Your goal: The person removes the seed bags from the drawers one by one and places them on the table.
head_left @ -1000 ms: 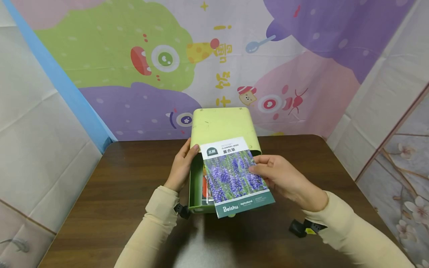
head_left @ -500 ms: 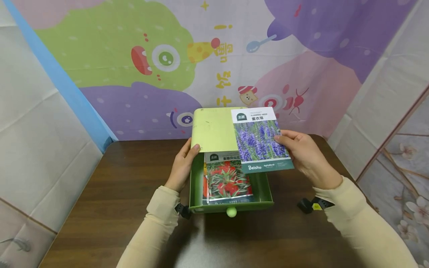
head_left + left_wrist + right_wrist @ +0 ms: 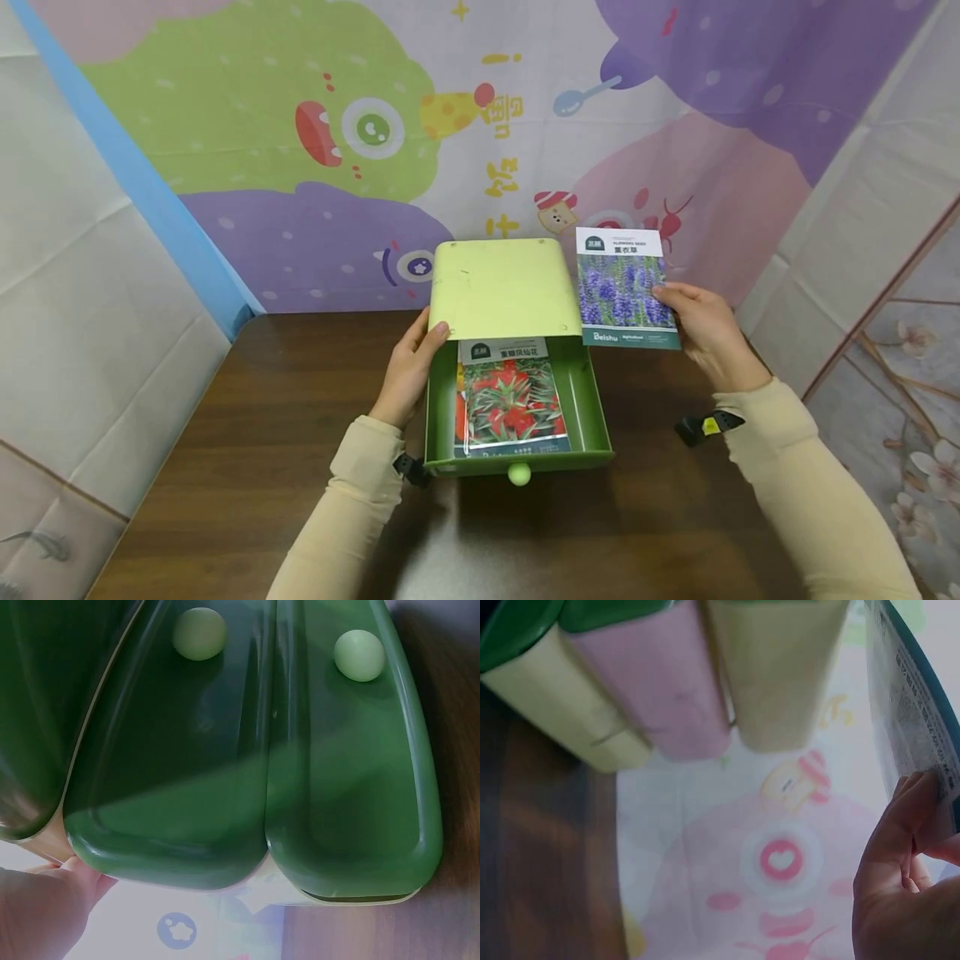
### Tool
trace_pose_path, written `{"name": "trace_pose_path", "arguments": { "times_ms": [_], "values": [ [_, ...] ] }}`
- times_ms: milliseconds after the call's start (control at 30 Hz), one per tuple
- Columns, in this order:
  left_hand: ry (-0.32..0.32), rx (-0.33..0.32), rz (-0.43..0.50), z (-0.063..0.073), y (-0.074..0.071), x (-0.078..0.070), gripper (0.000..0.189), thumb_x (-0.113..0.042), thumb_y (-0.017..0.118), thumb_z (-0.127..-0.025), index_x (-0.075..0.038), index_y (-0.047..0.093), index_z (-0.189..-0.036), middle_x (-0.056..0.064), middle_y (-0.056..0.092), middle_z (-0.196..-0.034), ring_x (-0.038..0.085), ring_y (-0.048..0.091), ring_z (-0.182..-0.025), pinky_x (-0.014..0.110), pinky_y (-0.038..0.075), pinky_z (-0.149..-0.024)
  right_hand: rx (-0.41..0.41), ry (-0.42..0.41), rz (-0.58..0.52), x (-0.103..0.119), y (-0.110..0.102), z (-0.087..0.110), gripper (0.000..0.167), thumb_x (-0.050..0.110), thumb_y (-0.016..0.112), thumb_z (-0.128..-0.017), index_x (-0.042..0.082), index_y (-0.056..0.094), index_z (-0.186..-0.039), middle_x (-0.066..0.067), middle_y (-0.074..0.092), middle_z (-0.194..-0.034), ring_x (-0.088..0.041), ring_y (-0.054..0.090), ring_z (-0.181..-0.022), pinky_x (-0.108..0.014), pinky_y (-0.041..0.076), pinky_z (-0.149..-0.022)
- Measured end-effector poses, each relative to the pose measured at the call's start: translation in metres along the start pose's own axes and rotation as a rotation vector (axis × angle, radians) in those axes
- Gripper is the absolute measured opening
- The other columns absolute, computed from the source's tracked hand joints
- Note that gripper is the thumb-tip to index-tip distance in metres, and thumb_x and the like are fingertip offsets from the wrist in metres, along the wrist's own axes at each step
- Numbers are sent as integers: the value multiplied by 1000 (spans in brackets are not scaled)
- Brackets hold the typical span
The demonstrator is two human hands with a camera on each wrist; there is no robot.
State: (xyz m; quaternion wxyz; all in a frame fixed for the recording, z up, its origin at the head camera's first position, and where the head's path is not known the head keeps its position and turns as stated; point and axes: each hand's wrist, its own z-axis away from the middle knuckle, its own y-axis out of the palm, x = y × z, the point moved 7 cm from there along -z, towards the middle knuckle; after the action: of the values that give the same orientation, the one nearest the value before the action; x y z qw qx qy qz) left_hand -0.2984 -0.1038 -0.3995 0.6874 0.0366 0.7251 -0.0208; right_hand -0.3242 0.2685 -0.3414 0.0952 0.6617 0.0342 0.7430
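Note:
My right hand point(image 3: 705, 329) pinches a seed packet point(image 3: 626, 292) with purple flowers by its right edge, thumb on the front. It is held upright, right of the yellow-green drawer cabinet point(image 3: 502, 287) and above the table; its printed back point(image 3: 911, 712) shows in the right wrist view. The cabinet's top green drawer point(image 3: 588, 417) is pulled out. Inside lies another seed packet point(image 3: 513, 400) with red flowers, overlapping more packets at its left. My left hand point(image 3: 405, 371) rests against the cabinet's left side, thumb at the front corner; in the left wrist view part of the hand point(image 3: 56, 900) shows.
Below the top drawer are closed green drawers point(image 3: 172, 772) with round pale knobs point(image 3: 200, 634). A pink cabinet section point(image 3: 660, 682) sits between yellowish ones. The cabinet stands on a dark wooden table point(image 3: 285, 442), with a cartoon cloth point(image 3: 300, 250) hanging behind.
My right hand has lifted the purple-flower packet up and right, from over the drawer to beside the cabinet, uncovering the red-flower packet. My left hand has stayed at the cabinet's side.

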Motion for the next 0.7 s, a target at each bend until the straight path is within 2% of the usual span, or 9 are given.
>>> {"name": "trace_pose_path", "arguments": {
  "times_ms": [233,400,533,700],
  "values": [
    [-5,-7,-2,-1,-1,2,66,-48,55,-98,-31,26,-155,5,41,-153,26,54,-126,27,53,-87,-56,45,-2,-16,-20,-22,18,15,63,-96,20,69,-80,7,67,-70,-4,64,-63,-21,56,-55],
    [-9,-8,-2,-1,-1,2,66,-48,54,-98,-31,26,-155,5,41,-153,26,54,-125,26,53,-86,-105,86,81,-38,-35,-38,11,19,62,-97,19,64,-86,11,65,-68,-2,62,-60,-19,54,-53],
    [-2,-7,-17,-1,-2,2,66,-48,54,-98,-31,25,-155,4,39,-154,25,52,-128,31,52,-91,-135,124,167,-59,-44,-50,6,21,59,-98,15,59,-98,13,63,-66,0,60,-58,-19,53,-52],
    [15,0,-24,-1,-1,1,66,-47,54,-98,-30,26,-155,3,36,-156,23,47,-134,42,47,-103,-109,173,317,-83,-46,-60,32,25,55,-100,6,55,-126,16,59,-68,2,57,-60,-18,52,-55]
  ]
}}
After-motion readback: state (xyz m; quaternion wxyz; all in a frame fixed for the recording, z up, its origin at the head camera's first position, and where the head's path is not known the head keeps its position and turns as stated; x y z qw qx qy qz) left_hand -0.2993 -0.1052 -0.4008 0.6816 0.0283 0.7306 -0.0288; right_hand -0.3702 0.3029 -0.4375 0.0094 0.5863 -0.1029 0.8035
